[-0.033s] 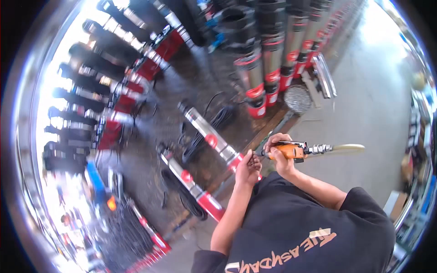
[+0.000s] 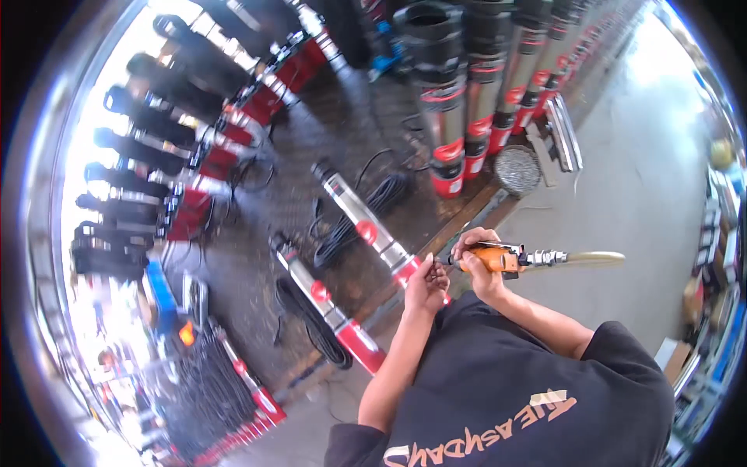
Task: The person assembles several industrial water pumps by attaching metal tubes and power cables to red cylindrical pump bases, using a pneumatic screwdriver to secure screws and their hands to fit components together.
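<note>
In my right hand is an orange air tool, its fingers wrapped round the body. A metal coupling and a pale hose run off its right end. My left hand is closed at the tool's dark front end, its fingertips pinched together; what lies between them is too small to make out. Just left of my hands, a silver and red submersible pump lies on the workbench, its red end by my left hand. A second pump lies further left.
Coiled black cables lie beside the pumps. Several upright pumps stand at the far right of the bench, by a round mesh piece and metal strips. More pumps line the left. A cable pile lies lower left.
The bench and pumps sit slightly further right in the picture, and the picture is sharper. My hands and the air tool keep the same pose.
</note>
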`<state>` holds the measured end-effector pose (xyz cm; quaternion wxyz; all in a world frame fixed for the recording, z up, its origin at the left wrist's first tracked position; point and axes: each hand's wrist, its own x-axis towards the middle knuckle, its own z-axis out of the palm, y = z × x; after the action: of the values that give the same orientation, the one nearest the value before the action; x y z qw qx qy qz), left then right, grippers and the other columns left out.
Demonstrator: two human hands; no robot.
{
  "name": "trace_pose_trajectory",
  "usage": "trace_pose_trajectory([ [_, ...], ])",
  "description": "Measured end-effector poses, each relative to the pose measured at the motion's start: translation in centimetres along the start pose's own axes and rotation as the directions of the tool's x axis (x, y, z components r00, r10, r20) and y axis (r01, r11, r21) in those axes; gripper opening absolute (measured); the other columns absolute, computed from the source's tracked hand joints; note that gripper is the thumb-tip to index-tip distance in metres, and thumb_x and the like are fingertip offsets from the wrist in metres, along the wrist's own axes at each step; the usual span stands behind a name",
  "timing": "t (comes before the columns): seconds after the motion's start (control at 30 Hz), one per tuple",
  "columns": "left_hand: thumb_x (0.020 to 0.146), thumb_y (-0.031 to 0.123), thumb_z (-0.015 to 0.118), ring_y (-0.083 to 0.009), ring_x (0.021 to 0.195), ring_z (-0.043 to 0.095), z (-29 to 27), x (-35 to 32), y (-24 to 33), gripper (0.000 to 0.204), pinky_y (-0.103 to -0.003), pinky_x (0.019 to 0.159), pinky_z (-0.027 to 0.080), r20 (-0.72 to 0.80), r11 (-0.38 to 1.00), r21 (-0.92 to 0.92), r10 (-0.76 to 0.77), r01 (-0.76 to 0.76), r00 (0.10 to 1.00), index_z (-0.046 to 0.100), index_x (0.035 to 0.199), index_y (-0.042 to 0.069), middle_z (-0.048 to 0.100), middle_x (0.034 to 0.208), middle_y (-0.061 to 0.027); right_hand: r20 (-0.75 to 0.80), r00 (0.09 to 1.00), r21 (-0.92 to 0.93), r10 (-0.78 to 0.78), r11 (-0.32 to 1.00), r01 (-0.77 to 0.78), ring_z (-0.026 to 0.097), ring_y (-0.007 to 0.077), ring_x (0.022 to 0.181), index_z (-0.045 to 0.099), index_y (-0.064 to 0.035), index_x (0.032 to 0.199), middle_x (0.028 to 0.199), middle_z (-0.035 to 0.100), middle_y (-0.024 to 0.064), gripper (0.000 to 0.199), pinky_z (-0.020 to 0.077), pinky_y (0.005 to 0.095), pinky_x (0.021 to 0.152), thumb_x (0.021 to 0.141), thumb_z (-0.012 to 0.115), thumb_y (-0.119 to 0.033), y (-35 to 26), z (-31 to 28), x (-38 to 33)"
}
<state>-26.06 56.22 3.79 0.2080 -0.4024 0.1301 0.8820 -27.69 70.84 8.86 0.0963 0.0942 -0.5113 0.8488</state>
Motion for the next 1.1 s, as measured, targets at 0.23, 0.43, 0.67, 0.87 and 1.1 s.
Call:
trace_pose_trajectory([
  [0.23, 0.099, 0.017, 0.059, -0.0043, 0.045, 0.025, -1.4, -0.9, 2.3, 0.021, -0.021, 0.043, 0.02, -0.138, 0.985, -0.075, 0.143, -0.154, 0.98, 0.055, 0.079, 0.014, 0.032, 0.056, 0.0092, 0.213, 0.964, -0.048, 0.162, 0.987, -0.156, 0.059, 0.0163, 0.086, 0.049, -0.0053, 0.108, 0.101, 0.056, 0.0115, 0.019, 0.0505, 0.033, 0.082, 0.092, 0.055, 0.001, 2.9, 2.8, 0.5],
  [0.43, 0.098, 0.004, 0.042, -0.0082, 0.045, 0.022, -1.8, 1.3, 5.1, 0.019, -0.024, 0.045, 0.023, -0.221, 0.949, -0.276, 0.093, -0.154, 0.971, 0.058, 0.09, -0.001, 0.03, 0.059, 0.0056, 0.132, 0.947, 0.018, 0.293, 0.955, -0.297, 0.059, 0.0134, 0.085, 0.051, -0.005, 0.109, 0.101, 0.06, 0.0093, 0.021, 0.0497, 0.0269, 0.074, 0.091, 0.056, 0.004, 8.7, 2.7, 2.9],
  [0.67, 0.097, 0.0, 0.045, -0.0225, 0.073, 0.061, -4.1, 0.2, 4.8, 0.022, -0.033, 0.068, 0.054, -0.098, 0.95, -0.028, 0.306, -0.31, 0.947, 0.056, 0.113, -0.01, 0.063, 0.088, -0.014, 0.034, 0.943, -0.005, 0.332, 0.943, -0.332, 0.058, 0.0169, 0.084, 0.05, -0.0071, 0.106, 0.096, 0.059, 0.0089, 0.019, 0.0495, 0.0322, 0.082, 0.089, 0.054, 0.001, 10.0, 2.8, 4.3],
  [0.87, 0.094, -0.007, 0.037, -0.032, 0.089, 0.068, -9.0, -0.6, 6.1, 0.03, -0.044, 0.083, 0.06, -0.304, 0.871, -0.065, 0.448, -0.488, 0.841, 0.05, 0.121, -0.008, 0.066, 0.102, -0.0214, -0.012, 0.935, 0.044, 0.354, 0.934, -0.354, 0.057, 0.0165, 0.082, 0.049, -0.0086, 0.105, 0.095, 0.058, 0.0081, 0.02, 0.0494, 0.031, 0.079, 0.089, 0.054, 0.003, 10.6, 3.6, 4.4],
  [1.1, 0.095, 0.02, 0.056, -0.0205, 0.067, 0.055, -10.1, -0.1, 6.0, 0.017, -0.038, 0.064, 0.049, -0.379, 0.91, -0.026, 0.374, -0.414, 0.846, 0.062, 0.1, 0.005, 0.054, 0.075, -0.0026, 0.109, 0.969, 0.012, 0.22, 0.975, -0.223, 0.059, 0.0115, 0.073, 0.053, -0.0054, 0.098, 0.089, 0.064, 0.0093, 0.016, 0.0504, 0.0258, 0.066, 0.088, 0.056, 0.006, 11.1, 4.1, 3.7],
])
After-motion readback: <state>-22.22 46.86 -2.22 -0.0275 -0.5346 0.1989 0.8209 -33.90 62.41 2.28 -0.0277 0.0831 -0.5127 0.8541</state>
